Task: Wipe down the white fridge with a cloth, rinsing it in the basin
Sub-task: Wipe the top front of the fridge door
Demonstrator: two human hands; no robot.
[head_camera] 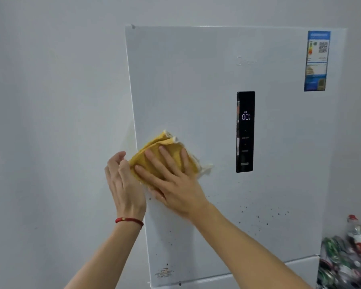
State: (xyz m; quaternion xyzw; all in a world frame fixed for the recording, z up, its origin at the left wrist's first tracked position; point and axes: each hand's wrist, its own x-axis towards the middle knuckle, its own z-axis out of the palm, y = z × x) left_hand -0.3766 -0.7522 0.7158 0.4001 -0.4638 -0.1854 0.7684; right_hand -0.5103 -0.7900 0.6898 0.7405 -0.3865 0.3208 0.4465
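The white fridge (196, 80) fills the middle and right of the head view, its upper door facing me. A folded yellow cloth (154, 149) lies flat against the door near its left edge. My right hand (171, 180) presses the cloth onto the door with straight, spread fingers. My left hand (123, 182), with a red cord at the wrist, is at the door's left edge, its fingers curled at the cloth's left corner. Small dark specks dot the door below the hands. The basin is not in view.
A black control panel (245, 132) showing "00" runs down the door to the right of the cloth. A blue energy label (317, 61) is stuck at the top right. Blurred bottles and cans (348, 255) stand at the lower right. A plain wall (50, 122) is at the left.
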